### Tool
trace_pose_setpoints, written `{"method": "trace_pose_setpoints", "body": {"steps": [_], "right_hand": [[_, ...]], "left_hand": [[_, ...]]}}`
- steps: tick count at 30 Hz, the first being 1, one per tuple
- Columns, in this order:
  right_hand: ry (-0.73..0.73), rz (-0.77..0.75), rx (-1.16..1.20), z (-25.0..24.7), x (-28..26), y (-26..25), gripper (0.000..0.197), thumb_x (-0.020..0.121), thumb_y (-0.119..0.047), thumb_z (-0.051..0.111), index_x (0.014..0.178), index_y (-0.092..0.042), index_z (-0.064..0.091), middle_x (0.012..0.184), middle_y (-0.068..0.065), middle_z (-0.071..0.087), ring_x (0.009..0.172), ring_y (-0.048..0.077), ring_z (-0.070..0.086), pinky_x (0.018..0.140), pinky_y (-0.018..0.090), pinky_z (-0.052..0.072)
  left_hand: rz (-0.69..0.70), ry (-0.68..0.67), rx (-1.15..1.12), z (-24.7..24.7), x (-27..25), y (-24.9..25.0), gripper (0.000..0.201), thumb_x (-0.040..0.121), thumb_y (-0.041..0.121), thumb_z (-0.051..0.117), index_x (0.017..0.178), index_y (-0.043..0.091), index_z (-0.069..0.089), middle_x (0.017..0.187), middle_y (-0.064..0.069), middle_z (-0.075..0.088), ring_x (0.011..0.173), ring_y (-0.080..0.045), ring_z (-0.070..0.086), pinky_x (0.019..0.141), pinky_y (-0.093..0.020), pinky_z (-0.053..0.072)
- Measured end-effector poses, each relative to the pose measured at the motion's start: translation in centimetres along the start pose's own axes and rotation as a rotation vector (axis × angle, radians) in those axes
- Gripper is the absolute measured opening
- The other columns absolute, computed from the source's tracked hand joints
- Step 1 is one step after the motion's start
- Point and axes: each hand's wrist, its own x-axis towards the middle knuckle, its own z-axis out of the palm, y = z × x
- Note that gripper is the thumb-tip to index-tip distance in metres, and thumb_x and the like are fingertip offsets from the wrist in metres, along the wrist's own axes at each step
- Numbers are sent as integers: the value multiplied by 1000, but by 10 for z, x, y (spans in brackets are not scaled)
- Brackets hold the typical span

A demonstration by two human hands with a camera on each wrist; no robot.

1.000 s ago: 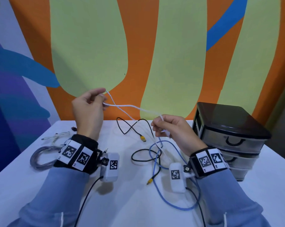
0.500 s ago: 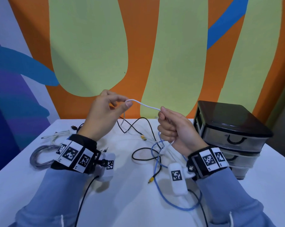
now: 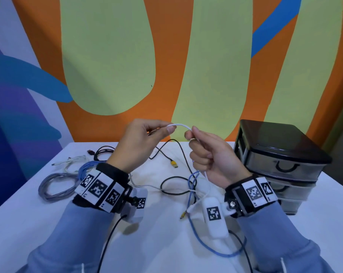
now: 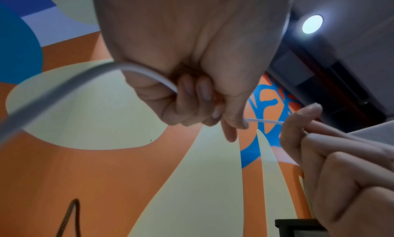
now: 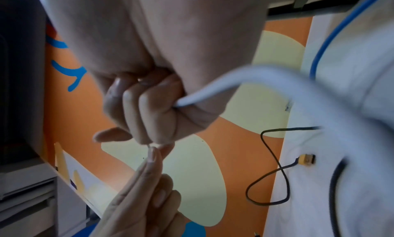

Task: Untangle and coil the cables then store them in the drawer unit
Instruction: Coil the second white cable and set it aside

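Both hands are raised above the white table [image 3: 48, 223] with a thin white cable [image 3: 180, 126] arching between them. My left hand [image 3: 145, 134] pinches it between thumb and fingers [image 4: 234, 121]; the cable's slack runs out of that fist [image 4: 119, 67]. My right hand [image 3: 204, 150] grips the same cable in curled fingers [image 5: 149, 109], and the cable [image 5: 213, 89] drops from it toward the table. A black cable with yellow plugs [image 3: 174, 164] and a blue cable [image 3: 192, 196] lie tangled below. The black drawer unit [image 3: 280, 154] stands at the right, drawers closed.
At the left of the table lie a coiled grey cable [image 3: 54, 186], a coiled blue cable [image 3: 86, 168], a white cable bundle [image 3: 74, 162] and a black cable bundle [image 3: 102, 151]. A painted wall stands right behind the table.
The two hands have come closer together, so the stretch of white cable between them is now a short arch. The left hand moved right and slightly down.
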Motion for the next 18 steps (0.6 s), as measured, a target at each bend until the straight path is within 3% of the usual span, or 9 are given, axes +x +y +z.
{"method": "trace_pose_setpoints", "body": {"steps": [2, 4, 7, 9, 12, 14, 16, 18], "right_hand": [[46, -47, 62, -3, 1, -2, 28, 101, -36, 53, 86, -17, 69, 50, -9, 19, 43, 7, 11, 40, 22, 7], [102, -102, 119, -5, 3, -4, 30, 100, -36, 54, 93, -15, 75, 49, -10, 22, 43, 6, 11, 40, 21, 8], [174, -193, 180, -11, 5, -5, 38, 107, -30, 48, 132, -9, 67, 55, -7, 32, 45, 6, 12, 41, 21, 10], [234, -240, 157, -15, 7, -4, 39, 110, -24, 44, 143, -7, 58, 63, -5, 45, 43, 5, 21, 41, 20, 14], [351, -296, 47, -14, 9, 0, 36, 112, -22, 43, 143, -6, 55, 74, 3, 65, 46, 10, 40, 44, 19, 32], [351, -307, 9, -12, 10, 2, 35, 114, -22, 40, 142, -6, 52, 85, 13, 75, 64, 19, 68, 63, 23, 56], [332, -284, -67, -11, 9, 4, 34, 114, -24, 39, 141, -8, 53, 94, 21, 77, 88, 26, 77, 80, 27, 61], [319, -239, -213, -10, 7, 6, 33, 113, -28, 43, 136, -12, 60, 92, 21, 76, 84, 28, 75, 74, 31, 60]], "left_hand": [[-29, -33, 85, 1, -1, 2, 20, 104, 38, 67, 115, 31, 83, 57, 14, 40, 56, -5, 33, 55, -24, 26], [-52, -131, 256, 6, -3, 3, 25, 108, 41, 60, 104, 28, 82, 57, 10, 32, 52, -10, 29, 51, -27, 20], [-98, -333, 505, 21, -9, 8, 42, 111, 42, 51, 85, 12, 65, 57, 4, 35, 55, -15, 32, 54, -37, 24], [-115, -450, 495, 31, -15, 17, 43, 111, 37, 52, 79, 9, 57, 56, 4, 37, 55, -16, 34, 56, -38, 28], [-19, -569, 524, 42, -22, 35, 46, 110, 38, 51, 72, 11, 46, 57, 1, 38, 58, -17, 37, 60, -41, 32], [70, -607, 526, 45, -27, 44, 48, 110, 41, 51, 71, 13, 47, 57, 1, 41, 60, -15, 42, 60, -41, 33], [146, -593, 459, 45, -29, 50, 48, 110, 40, 53, 70, 14, 47, 56, 7, 46, 58, -10, 43, 58, -34, 29], [186, -527, 324, 41, -26, 54, 41, 108, 34, 61, 73, 13, 57, 60, 19, 50, 56, -6, 42, 56, -26, 27]]}}
